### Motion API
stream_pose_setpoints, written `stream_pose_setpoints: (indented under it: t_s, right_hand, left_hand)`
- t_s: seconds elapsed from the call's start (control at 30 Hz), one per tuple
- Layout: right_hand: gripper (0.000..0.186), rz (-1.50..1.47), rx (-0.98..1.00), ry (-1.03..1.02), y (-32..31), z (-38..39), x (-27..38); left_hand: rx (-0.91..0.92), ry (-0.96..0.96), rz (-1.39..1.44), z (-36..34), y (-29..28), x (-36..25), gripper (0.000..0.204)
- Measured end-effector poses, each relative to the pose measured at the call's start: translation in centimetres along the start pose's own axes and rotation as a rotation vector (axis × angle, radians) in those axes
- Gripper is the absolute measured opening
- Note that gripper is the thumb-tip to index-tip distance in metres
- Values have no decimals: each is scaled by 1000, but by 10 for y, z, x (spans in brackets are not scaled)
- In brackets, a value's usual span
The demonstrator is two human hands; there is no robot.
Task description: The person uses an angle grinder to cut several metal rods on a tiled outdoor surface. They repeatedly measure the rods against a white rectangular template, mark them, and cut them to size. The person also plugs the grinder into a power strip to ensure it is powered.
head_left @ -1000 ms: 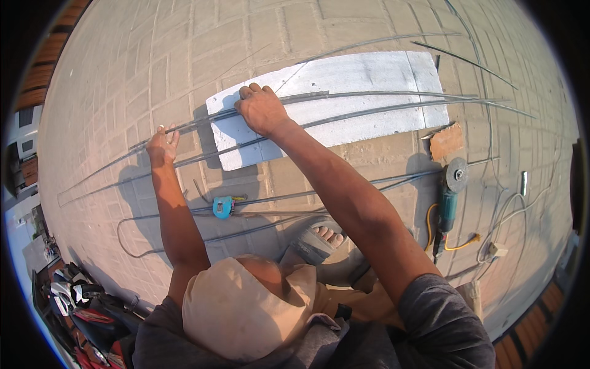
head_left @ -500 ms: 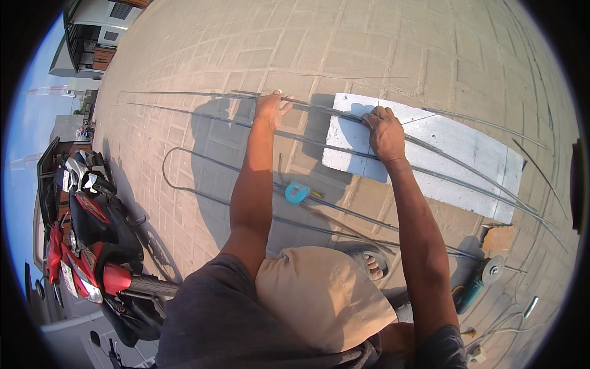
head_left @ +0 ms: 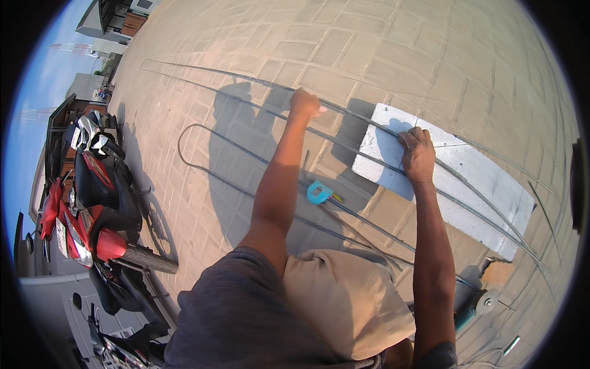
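Observation:
My left hand (head_left: 303,103) is closed on the upper steel rods (head_left: 344,111), over the paving (head_left: 329,49) just left of a white foam slab (head_left: 476,200). My right hand (head_left: 416,147) grips the same rods where they cross the slab's left part, knuckles upward. A second long rod (head_left: 369,154) runs parallel below them, and both lines reach far left into a narrow bend. Beneath my hands, a bent rod loop (head_left: 182,142) lies on the paving, with a light-blue tape measure (head_left: 319,192) beside it.
An angle grinder (head_left: 476,309) lies at lower right near a cardboard scrap (head_left: 496,272) and cords. Several parked scooters (head_left: 114,215) line the left side, with buildings (head_left: 110,21) beyond. Thin loose rods (head_left: 541,212) lie at the right.
The camera has swung leftward, bringing the scooters and buildings into view and shifting the slab and grinder rightward in the picture. Both hands remain on the upper rods.

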State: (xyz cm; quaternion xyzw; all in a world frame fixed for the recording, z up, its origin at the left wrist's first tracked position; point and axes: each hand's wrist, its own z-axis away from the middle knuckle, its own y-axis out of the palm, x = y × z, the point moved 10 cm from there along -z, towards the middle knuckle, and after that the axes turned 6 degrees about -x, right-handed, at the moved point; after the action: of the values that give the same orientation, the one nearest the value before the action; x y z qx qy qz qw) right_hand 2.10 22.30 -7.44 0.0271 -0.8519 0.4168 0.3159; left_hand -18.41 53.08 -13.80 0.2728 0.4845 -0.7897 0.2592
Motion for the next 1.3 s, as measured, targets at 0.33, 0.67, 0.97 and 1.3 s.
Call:
stream_pose_setpoints:
  t_s: [0.33, 0.67, 0.97, 1.3]
  right_hand:
    - [18, 13, 9, 4, -10, -1, -13]
    - [12, 16, 54, 29, -6, -3, -12]
    - [11, 1, 55, 25, 0, -5, -1]
    - [11, -8, 48, 16, -2, -6, 3]
  left_hand:
    - [-630, 264, 488, -95, -124, 59, 7]
    - [-443, 390, 140, -159, -121, 80, 8]
    - [-387, 184, 361, -143, -136, 85, 13]
    - [-383, 208, 376, -139, -134, 82, 21]
